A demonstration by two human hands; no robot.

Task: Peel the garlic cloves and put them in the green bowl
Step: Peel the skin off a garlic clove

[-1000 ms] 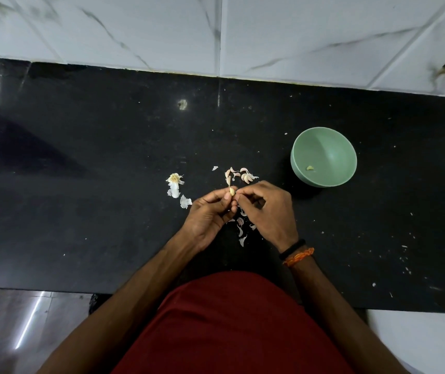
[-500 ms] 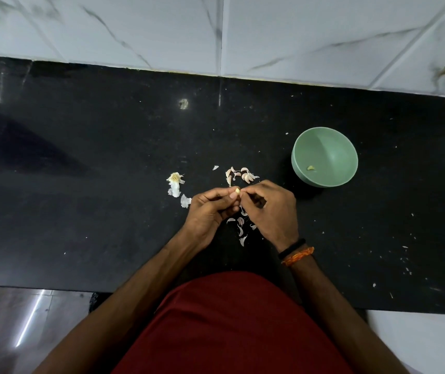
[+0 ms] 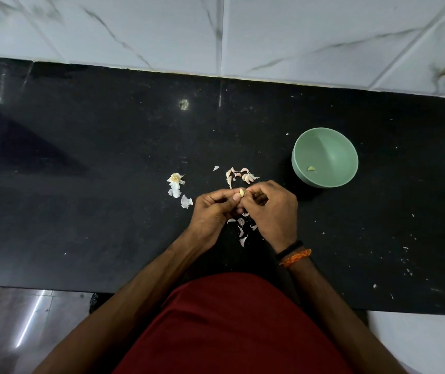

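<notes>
Black stone counter (image 3: 108, 157), white marble-look wall tiles (image 3: 162, 31) behind. One green bowl (image 3: 345, 147) with one peeled clove (image 3: 310, 168); left hand (image 3: 213, 211) and right hand (image 3: 272, 209) both pinch one garlic clove (image 3: 242, 192).

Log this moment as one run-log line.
step: peeling | left hand + right hand: pinch garlic clove | green bowl: one peeled clove | unpeeled cloves: on counter

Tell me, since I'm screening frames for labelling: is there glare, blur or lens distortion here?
Head view: wide-angle bending curves the black counter edge; soft glare spot on it near the wall, bright streak on the floor lower left; the garlic clove between the left hand and right hand and the green bowl stay sharp.
</notes>
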